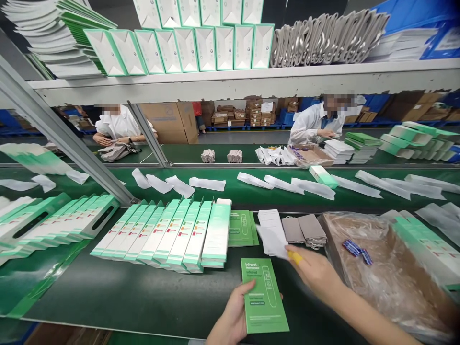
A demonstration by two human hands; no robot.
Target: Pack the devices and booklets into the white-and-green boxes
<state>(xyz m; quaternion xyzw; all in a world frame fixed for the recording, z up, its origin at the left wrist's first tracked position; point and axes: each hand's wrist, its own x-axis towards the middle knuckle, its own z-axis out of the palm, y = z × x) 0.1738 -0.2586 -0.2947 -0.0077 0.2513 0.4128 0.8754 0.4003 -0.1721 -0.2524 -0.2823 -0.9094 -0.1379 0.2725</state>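
Observation:
My left hand (232, 314) grips a green booklet (265, 294) printed "Infrarot-Thermometer", held above the bench near its front edge. To the right, my right hand (311, 268), with yellow tape on a finger, pinches a white paper leaflet (272, 239) by its near corner. That leaflet is lifted and tilted over a stack of white leaflets (270, 220). Just beyond my right hand lie folded grey cloth pouches (305, 230). More green booklets (241, 227) sit behind the one I hold, beside a row of white-and-green boxes (168, 235).
At right, a plastic-lined carton (388, 287) holds blue batteries (357, 251). White sleeves (206, 184) lie along the green conveyor (230, 194). Overhead, a shelf (230, 81) carries boxes, grey pouches and booklets; a metal post (72, 115) slants down at left. Two co-workers sit across the line.

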